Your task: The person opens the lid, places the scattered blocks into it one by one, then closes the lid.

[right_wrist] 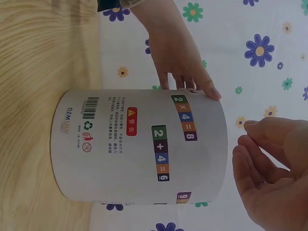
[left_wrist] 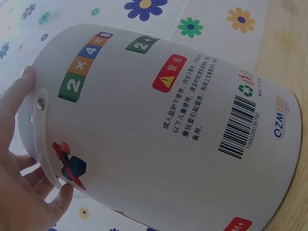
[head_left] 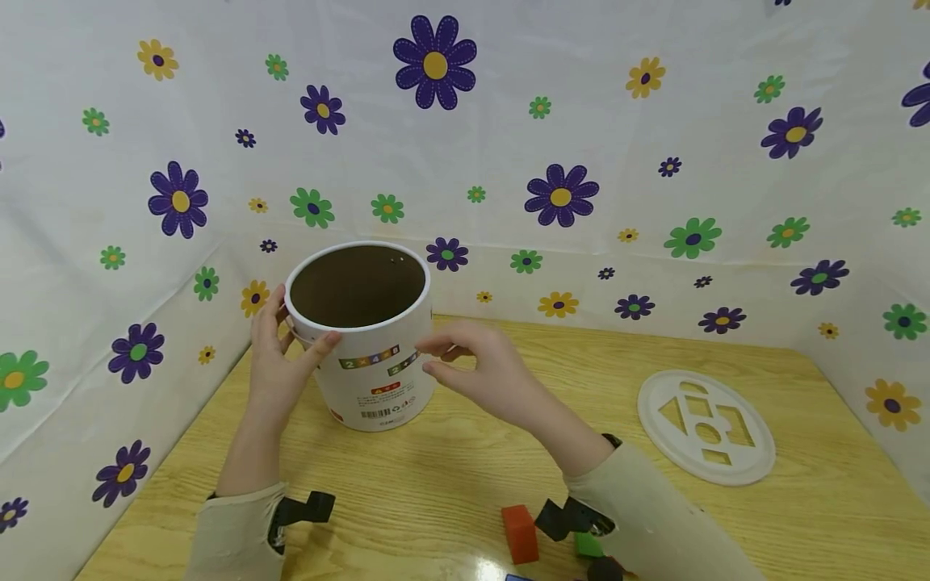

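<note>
A white cylindrical bucket (head_left: 395, 379) stands on the wooden table, its dark inside showing through the uncovered top. Printed sums and a barcode label mark its side. My left hand (head_left: 279, 375) holds it at the left near the rim, the thumb on the front and the fingers around the side. A white strap handle (left_wrist: 41, 125) runs past those fingers in the left wrist view. Beside the bucket's right side, my right hand (head_left: 487, 367) has loosely bent fingers, with nothing between them. The right wrist view shows this hand (right_wrist: 274, 173) apart from the rim.
To the right lies a flat white disc (head_left: 759, 460) with several shaped cut-outs. Near the table's front edge are a red block (head_left: 520, 532) and a green block (head_left: 587, 545), partly hidden by the right sleeve. Flower-patterned cloth (head_left: 494, 137) hangs behind and at the sides.
</note>
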`<state>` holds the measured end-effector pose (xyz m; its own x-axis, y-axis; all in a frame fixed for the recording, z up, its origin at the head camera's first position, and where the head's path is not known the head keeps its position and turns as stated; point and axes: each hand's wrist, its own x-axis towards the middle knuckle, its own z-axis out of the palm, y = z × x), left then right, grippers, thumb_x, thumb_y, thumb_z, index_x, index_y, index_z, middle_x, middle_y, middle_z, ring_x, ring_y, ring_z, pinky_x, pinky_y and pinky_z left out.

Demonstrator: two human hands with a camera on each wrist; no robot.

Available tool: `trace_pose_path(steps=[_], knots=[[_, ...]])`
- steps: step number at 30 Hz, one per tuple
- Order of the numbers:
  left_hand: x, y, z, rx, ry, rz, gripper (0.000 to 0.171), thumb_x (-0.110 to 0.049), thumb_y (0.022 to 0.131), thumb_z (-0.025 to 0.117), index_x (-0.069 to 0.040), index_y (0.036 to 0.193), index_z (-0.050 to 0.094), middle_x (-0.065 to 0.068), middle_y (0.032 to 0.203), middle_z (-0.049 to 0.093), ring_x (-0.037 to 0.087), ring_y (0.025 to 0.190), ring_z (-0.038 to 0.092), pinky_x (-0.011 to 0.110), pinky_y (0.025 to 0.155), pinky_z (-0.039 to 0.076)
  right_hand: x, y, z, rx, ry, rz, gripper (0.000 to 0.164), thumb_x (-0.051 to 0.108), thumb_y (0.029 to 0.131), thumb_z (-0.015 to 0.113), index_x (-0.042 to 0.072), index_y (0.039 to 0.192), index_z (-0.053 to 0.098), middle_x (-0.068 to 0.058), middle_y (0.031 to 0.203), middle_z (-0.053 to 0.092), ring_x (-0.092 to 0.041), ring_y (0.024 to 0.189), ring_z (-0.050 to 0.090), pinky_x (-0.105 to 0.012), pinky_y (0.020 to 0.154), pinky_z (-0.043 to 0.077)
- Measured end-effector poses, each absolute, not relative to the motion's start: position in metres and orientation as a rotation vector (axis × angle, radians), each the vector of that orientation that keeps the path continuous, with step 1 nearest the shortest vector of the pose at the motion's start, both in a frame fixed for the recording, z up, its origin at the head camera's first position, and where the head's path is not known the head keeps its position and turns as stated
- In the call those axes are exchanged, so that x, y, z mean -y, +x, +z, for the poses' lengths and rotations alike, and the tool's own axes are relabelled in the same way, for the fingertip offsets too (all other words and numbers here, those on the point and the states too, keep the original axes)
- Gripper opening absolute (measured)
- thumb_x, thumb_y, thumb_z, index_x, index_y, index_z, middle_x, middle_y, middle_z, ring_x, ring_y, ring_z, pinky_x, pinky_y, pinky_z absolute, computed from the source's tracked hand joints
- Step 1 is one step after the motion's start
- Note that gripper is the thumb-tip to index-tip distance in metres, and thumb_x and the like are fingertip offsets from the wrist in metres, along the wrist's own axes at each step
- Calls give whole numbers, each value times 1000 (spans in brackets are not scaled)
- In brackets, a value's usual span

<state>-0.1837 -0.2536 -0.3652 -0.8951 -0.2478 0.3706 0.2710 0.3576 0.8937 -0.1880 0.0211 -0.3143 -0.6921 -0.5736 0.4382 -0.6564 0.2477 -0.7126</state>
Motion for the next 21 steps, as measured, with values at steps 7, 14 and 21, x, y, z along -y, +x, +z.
trace_pose_path(steps=[7, 14, 21], knots=[[253, -183, -365, 2170, -25, -1562, 91, -26, 85, 74, -23, 154, 15, 1, 150, 19, 19, 137, 22, 45, 112, 28, -48, -172, -331, 2505, 1188, 1477, 21, 5, 86, 71, 8, 107, 70, 1, 105, 66, -12, 96, 60, -31, 84, 54], [253, -184, -366, 2174, -18, -1550, 91, -27, 84, 74, -24, 154, 15, 1, 150, 20, 19, 137, 23, 45, 112, 28, -79, -160, -360, 2614, 1198, 1514, 22, 9, 86, 72, 13, 107, 70, 5, 105, 66, -12, 97, 60, -35, 86, 54], [253, -183, -366, 2178, -16, -1551, 91, -27, 85, 74, -24, 154, 15, 1, 151, 19, 19, 137, 22, 45, 112, 28, -103, -153, -393, 2741, 1327, 1491, 26, 16, 86, 72, 15, 112, 67, 2, 108, 66, -17, 98, 60, -35, 86, 53]])
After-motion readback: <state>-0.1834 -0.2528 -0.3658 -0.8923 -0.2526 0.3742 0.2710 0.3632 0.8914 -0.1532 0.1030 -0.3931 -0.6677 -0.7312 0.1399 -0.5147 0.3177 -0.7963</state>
